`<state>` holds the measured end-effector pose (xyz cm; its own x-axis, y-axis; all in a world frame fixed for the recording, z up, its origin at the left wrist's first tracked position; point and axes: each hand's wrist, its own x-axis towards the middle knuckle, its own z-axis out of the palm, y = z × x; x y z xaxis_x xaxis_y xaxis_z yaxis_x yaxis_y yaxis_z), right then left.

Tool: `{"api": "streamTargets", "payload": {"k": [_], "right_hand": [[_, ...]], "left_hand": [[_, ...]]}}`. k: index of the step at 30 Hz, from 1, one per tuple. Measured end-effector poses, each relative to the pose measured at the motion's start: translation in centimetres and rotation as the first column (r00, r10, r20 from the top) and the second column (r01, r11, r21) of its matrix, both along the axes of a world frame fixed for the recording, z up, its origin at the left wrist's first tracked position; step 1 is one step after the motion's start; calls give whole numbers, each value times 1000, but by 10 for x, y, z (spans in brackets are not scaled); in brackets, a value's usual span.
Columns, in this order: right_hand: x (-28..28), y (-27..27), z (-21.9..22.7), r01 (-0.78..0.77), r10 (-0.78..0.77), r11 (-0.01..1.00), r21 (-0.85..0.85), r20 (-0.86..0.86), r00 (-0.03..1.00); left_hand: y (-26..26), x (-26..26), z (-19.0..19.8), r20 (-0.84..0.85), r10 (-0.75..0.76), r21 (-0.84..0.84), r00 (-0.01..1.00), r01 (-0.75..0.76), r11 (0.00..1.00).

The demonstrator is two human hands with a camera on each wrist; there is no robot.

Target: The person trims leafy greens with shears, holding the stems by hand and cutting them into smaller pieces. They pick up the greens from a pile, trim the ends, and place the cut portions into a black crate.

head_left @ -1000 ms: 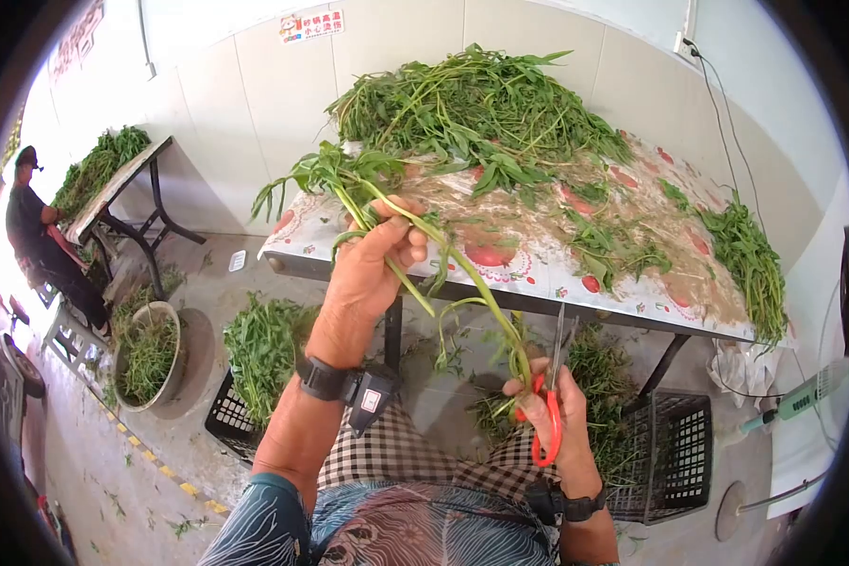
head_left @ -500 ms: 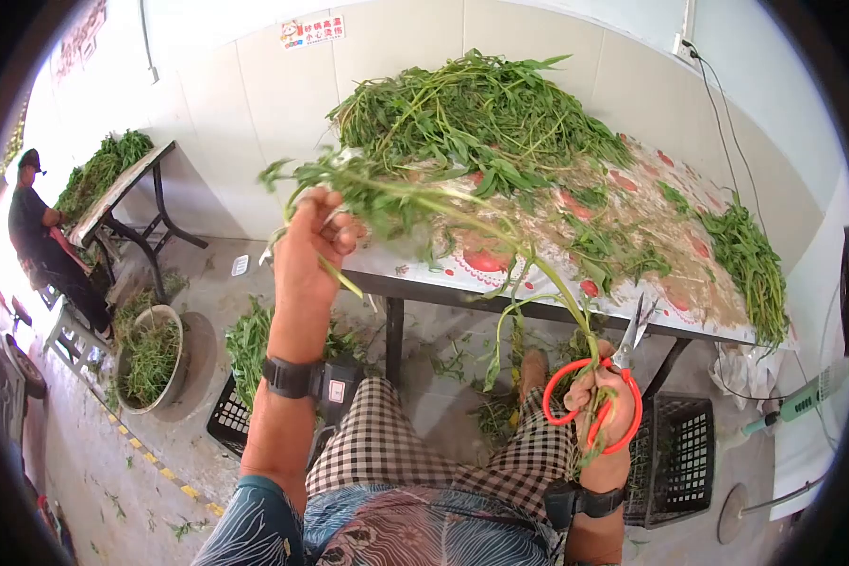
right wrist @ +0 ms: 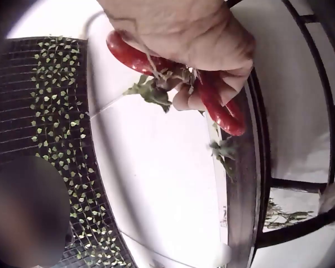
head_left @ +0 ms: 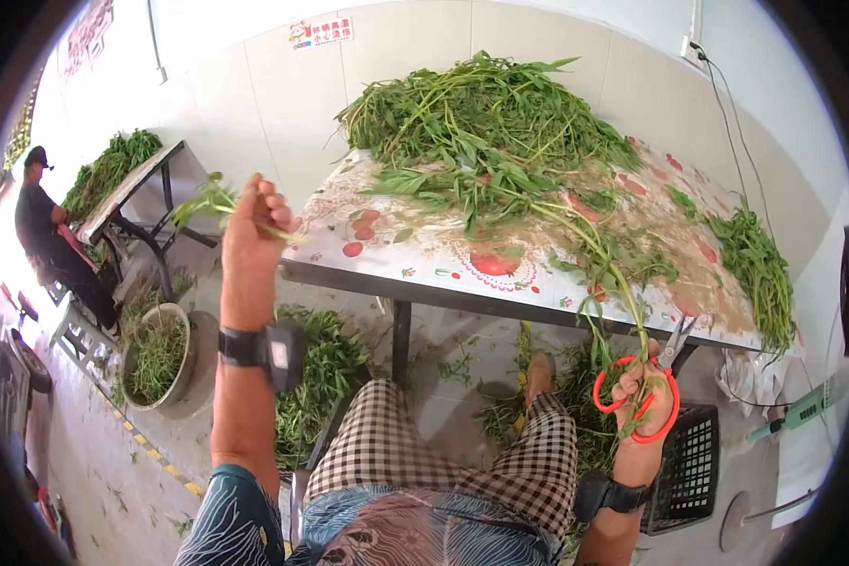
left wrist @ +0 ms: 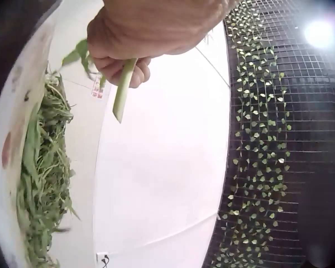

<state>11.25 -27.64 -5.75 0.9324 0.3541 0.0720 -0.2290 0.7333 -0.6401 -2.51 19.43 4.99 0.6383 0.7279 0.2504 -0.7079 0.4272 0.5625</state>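
A sign (head_left: 321, 33) on the wall (head_left: 302, 104) read 砂锅高温 小心烫伤 in red characters. The red print (head_left: 87, 40) at upper left and the wrist device's (head_left: 293, 375) label (head_left: 279, 355) were unreadable.

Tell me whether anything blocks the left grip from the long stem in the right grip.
Nothing visible does: open space above the table separates the left grip, holding a shorter stem, from the long stem.

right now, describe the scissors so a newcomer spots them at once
Find the big table with the red-patterned top. Below its front edge, right of centre in the head view, the right hand holds the scissors. Red handles set them apart from the green stem it also holds.
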Motion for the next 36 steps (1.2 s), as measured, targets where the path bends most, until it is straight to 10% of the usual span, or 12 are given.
{"api": "streamTargets", "payload": {"k": [12,17,20,28,30,32,33,35,36], "right_hand": [[-39,6,61,67,77,943,-327,407,910],[-49,2,88,201,385,565,-800,471,794],[-49,7,86,174,337,637,-751,474,813],[-27,9,74,433,222,454,-779,569,792],[-16,4,80,668,137,452,-591,786,603],[16,-4,98,705,-19,395,-589,762,647],[20,8,119,920,107,176,-350,936,336],[69,-4,142,79,92,940,-331,471,877],[76,-2,146,372,-45,844,-387,641,767]], "left_hand": [[-127,48,-33,-234,-512,35,826,534,845],[-130,50,-34,-250,-452,-16,857,463,886],[-126,42,-37,-241,-466,-52,851,468,882],[-132,25,-35,-175,-409,171,896,436,883],[-128,25,-37,-131,-404,269,905,425,864],[-133,28,-30,-78,-412,327,908,413,850],[-128,34,-33,-103,-385,338,917,397,854],[-130,49,-38,-103,-277,304,955,295,906],[-132,55,-41,-99,-221,286,970,241,928]]}}
